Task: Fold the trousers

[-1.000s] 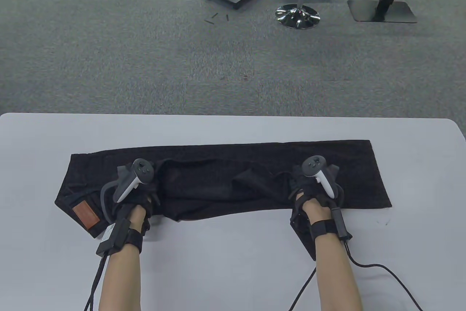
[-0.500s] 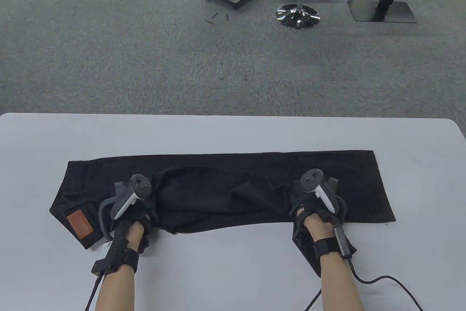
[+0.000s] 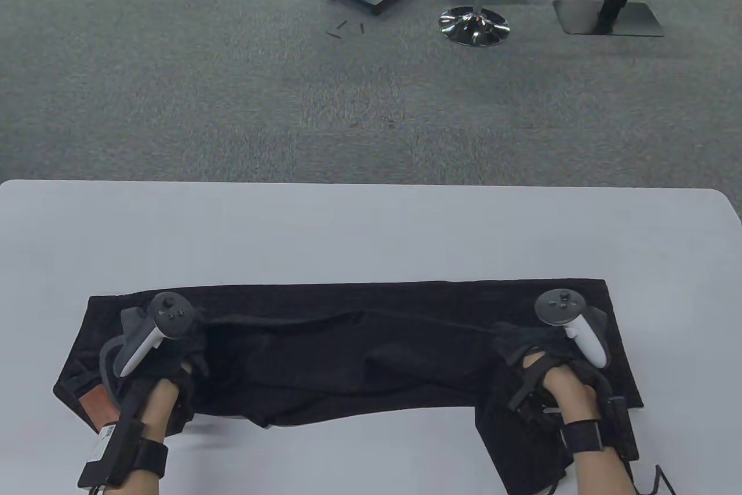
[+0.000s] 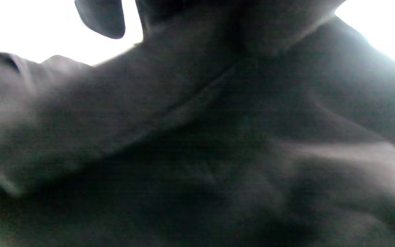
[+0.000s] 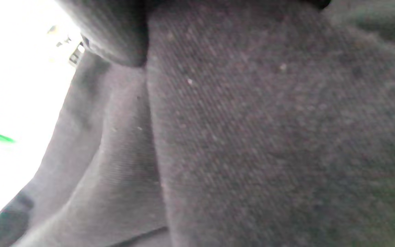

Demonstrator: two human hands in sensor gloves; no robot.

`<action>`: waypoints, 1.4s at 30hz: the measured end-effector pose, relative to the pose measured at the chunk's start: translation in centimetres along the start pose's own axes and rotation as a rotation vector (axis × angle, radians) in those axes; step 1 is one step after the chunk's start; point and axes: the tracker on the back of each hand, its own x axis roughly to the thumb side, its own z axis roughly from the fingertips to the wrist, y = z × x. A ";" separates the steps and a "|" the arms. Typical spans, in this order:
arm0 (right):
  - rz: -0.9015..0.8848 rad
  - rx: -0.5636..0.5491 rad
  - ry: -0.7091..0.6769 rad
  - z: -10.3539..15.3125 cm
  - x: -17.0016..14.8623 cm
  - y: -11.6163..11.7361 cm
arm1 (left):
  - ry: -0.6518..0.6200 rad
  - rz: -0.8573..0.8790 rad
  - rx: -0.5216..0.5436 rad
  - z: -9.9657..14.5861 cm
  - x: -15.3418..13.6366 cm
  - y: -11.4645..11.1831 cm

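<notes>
- Left hand (image 3: 153,367) sitting on the waist end of the black cotton trousers (image 3: 359,356), fingers buried in cloth; grip state: cannot tell.
- Right hand (image 3: 550,367) resting on the leg end; fingers hidden too, grip unclear.
- Both wrist views showing only blurred dark fabric up close.
- Brown leather patch (image 3: 98,405) peeking out beside the left wrist.
- Trousers lying lengthwise across the near half of the pale grey surface (image 3: 371,228), one leg end hanging over the near edge.
- Grey carpet floor (image 3: 232,83) lying beyond.
</notes>
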 end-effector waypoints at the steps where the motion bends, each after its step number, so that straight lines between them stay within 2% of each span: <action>1: -0.045 0.004 -0.008 0.5 0.2 -1.3 | 0.017 -0.019 0.045 0.3 -0.1 1.0; 6: -0.180 0.056 -0.075 2.3 2.4 -5.9 | 0.043 -0.065 0.178 0.5 -0.1 4.2; 9: -0.115 0.096 -0.059 2.9 4.3 -7.6 | 0.052 -0.134 0.210 0.1 0.5 4.6; 11: -0.081 0.115 -0.019 2.7 5.0 -7.9 | 0.061 -0.148 0.192 -0.3 0.7 4.2; 12: -0.059 0.054 0.012 2.5 5.4 -8.0 | 0.060 -0.142 0.179 -0.6 0.8 3.8; 15: 0.111 -0.310 -0.036 1.4 6.2 -7.2 | 0.066 -0.132 0.151 -1.4 0.9 2.1; 17: 0.127 -0.452 -0.094 0.4 6.2 -5.7 | 0.079 -0.142 0.125 -1.9 0.8 0.9; 18: 0.118 -0.483 -0.101 -0.1 5.9 -4.9 | 0.085 -0.136 0.113 -2.1 0.6 0.3; 20: 0.127 -0.471 -0.070 -1.3 4.8 -3.6 | 0.098 -0.126 0.086 -2.6 0.2 -0.8; 23: 0.124 -0.420 -0.007 -2.2 2.8 -3.1 | 0.107 -0.110 0.060 -3.1 -0.3 -2.1; 28: 0.047 -0.140 0.093 -2.8 -1.9 -2.5 | 0.105 -0.079 0.016 -3.7 0.0 -3.2; 31: 0.056 0.000 0.151 -2.9 -3.5 -1.5 | 0.103 -0.074 0.001 -3.9 0.4 -3.1; 36: 0.186 -0.032 0.217 -3.9 -4.6 0.3 | 0.032 -0.082 0.001 -3.1 2.6 -2.7; 38: 0.209 -0.061 0.217 -4.0 -4.3 0.7 | 0.020 -0.085 -0.006 -2.9 3.2 -2.7; 42: 0.366 -0.155 0.202 -3.6 -2.6 1.6 | 0.018 -0.101 -0.042 -3.2 4.1 -3.4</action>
